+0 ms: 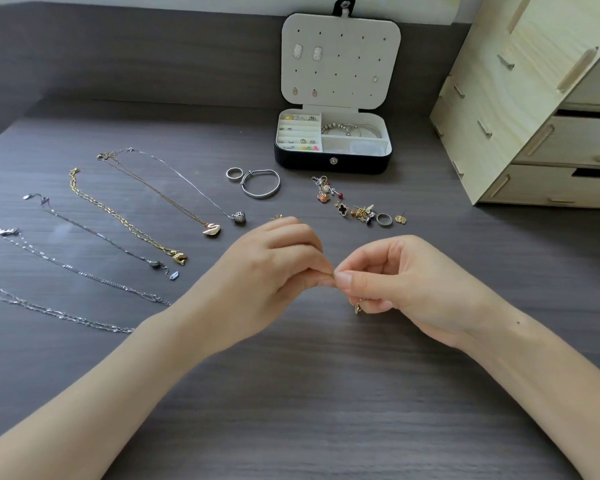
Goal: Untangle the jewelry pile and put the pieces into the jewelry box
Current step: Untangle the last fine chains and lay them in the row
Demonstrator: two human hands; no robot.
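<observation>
My left hand (274, 268) and my right hand (395, 282) meet fingertip to fingertip above the middle of the table, both pinching a tiny piece hidden between them. A small gold piece (358, 308) hangs under my right fingers. The open jewelry box (333, 162) stands at the back, its lid holding a few earrings, its trays holding rings and bracelets. Several necklaces (129, 223) lie stretched out in rows on the left. A silver bangle (260, 183) and a ring (233, 174) lie in front of the box. A loose pile of earrings and charms (357, 207) lies right of them.
A pale wooden drawer unit (534, 109) stands at the back right, close to the box. The dark wood-grain table (309, 393) stretches toward me under my forearms. A dark wall panel runs along the back.
</observation>
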